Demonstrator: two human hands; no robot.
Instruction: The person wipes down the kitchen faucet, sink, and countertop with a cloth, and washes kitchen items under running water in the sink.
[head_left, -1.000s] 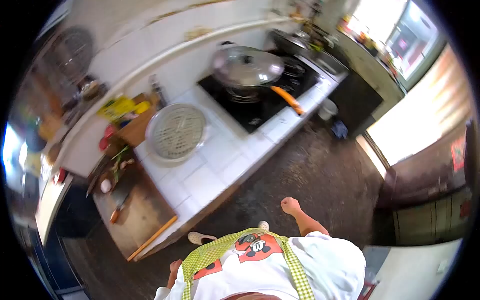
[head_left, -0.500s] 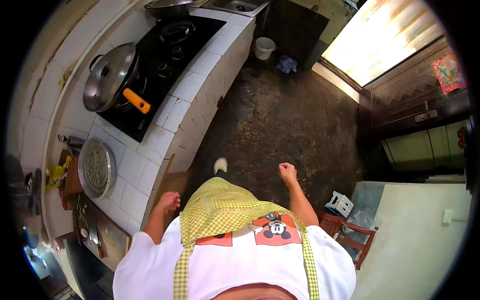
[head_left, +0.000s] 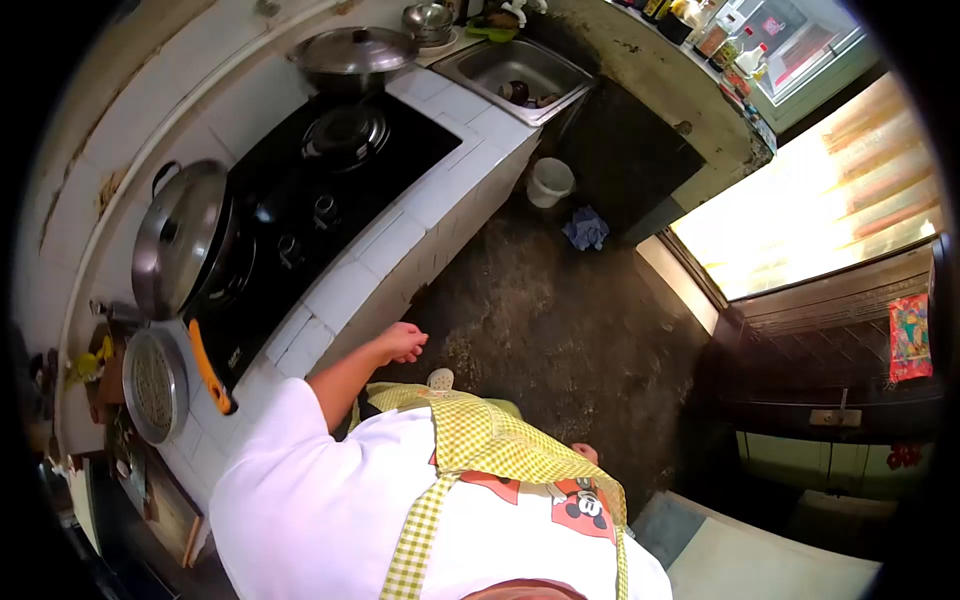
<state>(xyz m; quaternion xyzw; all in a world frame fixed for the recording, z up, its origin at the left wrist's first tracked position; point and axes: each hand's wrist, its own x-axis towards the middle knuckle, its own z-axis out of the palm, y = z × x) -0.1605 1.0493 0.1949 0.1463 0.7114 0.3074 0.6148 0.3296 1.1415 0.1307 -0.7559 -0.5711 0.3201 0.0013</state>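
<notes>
My left hand [head_left: 403,343] hangs in front of the tiled counter, over the floor. Its fingers are curled in, with nothing visible in them. Of my right hand [head_left: 585,453] only a small part shows past the edge of my checked apron [head_left: 500,430], and its fingers are mostly hidden. Neither hand touches the counter. On the black gas stove [head_left: 300,215] to my left sits a lidded frying pan [head_left: 180,240], its orange handle [head_left: 207,365] pointing towards me. A second lidded pan [head_left: 355,60] stands at the stove's far end.
Beyond the stove is a steel sink [head_left: 480,68] with dark items in it. A white bucket [head_left: 550,182] and a crumpled blue cloth [head_left: 586,229] lie on the dark floor [head_left: 560,330]. A perforated steamer tray [head_left: 155,385] rests on the counter. Sauce bottles [head_left: 735,45] line the windowsill.
My view has swung so that the sink and windowsill bottles have come into sight. My left hand has swung forward; my right hand has gone mostly behind the apron.
</notes>
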